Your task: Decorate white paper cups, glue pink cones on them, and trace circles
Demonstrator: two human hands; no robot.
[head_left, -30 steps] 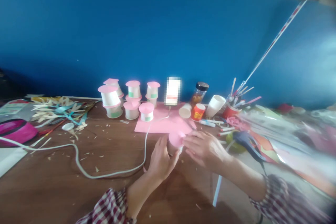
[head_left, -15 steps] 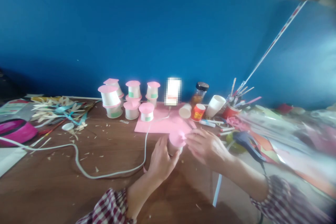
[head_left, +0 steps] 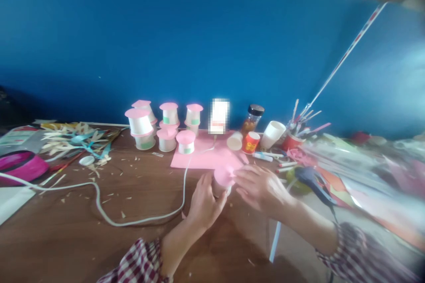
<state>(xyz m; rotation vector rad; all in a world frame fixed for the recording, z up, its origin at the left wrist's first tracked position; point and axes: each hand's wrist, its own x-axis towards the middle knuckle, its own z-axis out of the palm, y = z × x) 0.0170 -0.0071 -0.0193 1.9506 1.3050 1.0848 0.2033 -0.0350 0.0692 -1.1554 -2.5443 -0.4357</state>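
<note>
My left hand (head_left: 206,201) is wrapped round the side of a small paper cup (head_left: 219,189) just above the table. A pink paper disc (head_left: 223,176) covers the top of this cup. At the disc's right edge, the fingertips of my right hand (head_left: 260,185) grip a small raised bit of the pink paper; the exact hold is blurred. Beyond the hands lies a pink paper sheet (head_left: 206,159). A short cup with a pink top (head_left: 186,142) stands on its left part.
Stacked pink-topped cups (head_left: 141,126) stand at the back left. A white cable (head_left: 139,221) loops across the table (head_left: 66,239). Behind my right hand are a red cup (head_left: 251,143), a white cup (head_left: 272,134) and a dark-lidded jar (head_left: 254,117). A glue gun (head_left: 315,183) lies right.
Both hands keep almost the same pose on the cup and its pink disc. My right hand's fingers have shifted very slightly; the view has moved a touch.
</note>
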